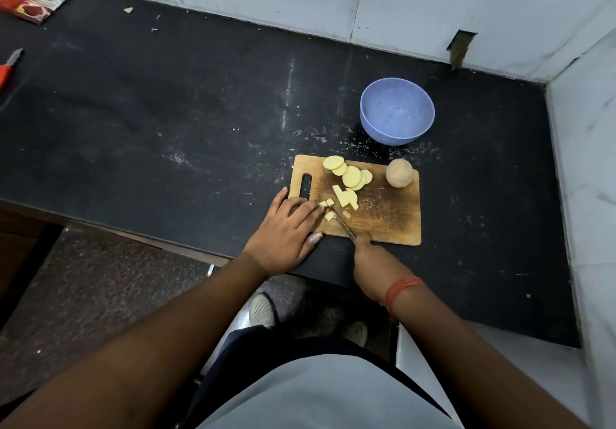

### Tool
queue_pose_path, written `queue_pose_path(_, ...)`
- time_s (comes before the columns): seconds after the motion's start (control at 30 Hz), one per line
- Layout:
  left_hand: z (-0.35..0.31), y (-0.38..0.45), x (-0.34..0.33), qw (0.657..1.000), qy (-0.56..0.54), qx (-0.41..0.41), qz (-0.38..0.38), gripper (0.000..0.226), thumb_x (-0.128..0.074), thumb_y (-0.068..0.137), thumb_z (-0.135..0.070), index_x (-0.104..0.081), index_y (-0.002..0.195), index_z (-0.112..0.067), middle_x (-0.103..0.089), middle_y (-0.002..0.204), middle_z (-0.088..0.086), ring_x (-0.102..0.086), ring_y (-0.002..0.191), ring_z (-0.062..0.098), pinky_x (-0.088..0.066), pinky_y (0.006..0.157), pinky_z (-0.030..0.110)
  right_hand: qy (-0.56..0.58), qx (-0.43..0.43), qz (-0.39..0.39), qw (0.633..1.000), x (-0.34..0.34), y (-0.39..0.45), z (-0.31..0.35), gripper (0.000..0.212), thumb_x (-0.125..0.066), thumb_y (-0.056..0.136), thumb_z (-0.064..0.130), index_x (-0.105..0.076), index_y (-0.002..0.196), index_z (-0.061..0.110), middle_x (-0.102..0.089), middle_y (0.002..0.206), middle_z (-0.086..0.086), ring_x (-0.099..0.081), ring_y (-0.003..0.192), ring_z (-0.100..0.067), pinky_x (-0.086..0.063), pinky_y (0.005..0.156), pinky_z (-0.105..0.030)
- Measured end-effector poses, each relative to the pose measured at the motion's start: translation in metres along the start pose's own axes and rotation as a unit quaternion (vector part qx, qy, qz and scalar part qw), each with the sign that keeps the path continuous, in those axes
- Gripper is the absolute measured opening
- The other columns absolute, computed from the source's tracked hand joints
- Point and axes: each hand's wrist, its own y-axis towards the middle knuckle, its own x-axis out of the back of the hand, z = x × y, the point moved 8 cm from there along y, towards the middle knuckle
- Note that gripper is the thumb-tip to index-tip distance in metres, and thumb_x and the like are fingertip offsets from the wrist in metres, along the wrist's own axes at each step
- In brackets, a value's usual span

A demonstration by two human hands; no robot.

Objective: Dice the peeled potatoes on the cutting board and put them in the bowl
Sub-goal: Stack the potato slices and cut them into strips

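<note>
A wooden cutting board lies on the black counter. Round potato slices overlap near its far edge, and small cut pieces lie near its middle-left. A whole peeled potato sits at the board's far right corner. My left hand rests on the board's left end, fingertips touching small potato pieces. My right hand grips a knife whose blade points up-left into the cut pieces. Beyond the board stands a light blue bowl with nothing visible inside.
The black counter runs left, with white tiled walls behind and to the right. A red packet lies at the far left corner and a red-handled tool at the left edge. The counter's front edge is just below the board.
</note>
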Motion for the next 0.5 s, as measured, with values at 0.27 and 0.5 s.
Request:
queue_pose_path(0.27,0.005,-0.004,0.002,0.999,-0.008,0.032,-0.023,0.052,-0.043,0.104,-0.044,-0.055,0.138,-0.007,-0.056,0.131,0.009,-0.05,0.125,0.029,-0.022,0.121,0.056,0.088,0.053,-0.039,0.994,0.002,-0.013,-0.001,0.036,-0.032,0.102,0.017,-0.028,0.136,0.01,-0.059,0.092,-0.009,-0.058,0.073,-0.019,-0.044,0.058,-0.031)
queue_pose_path(0.5,0.005,-0.003,-0.002,1.0,-0.001,0.023,-0.007,0.053,-0.045,0.104,-0.044,-0.052,0.143,-0.008,-0.055,0.138,0.008,-0.049,0.128,0.029,-0.022,0.12,0.057,0.063,0.069,-0.035,0.995,0.01,-0.01,0.018,0.033,-0.035,0.097,0.008,-0.031,0.13,0.008,-0.056,0.088,-0.011,-0.057,0.075,-0.027,-0.04,0.059,-0.033)
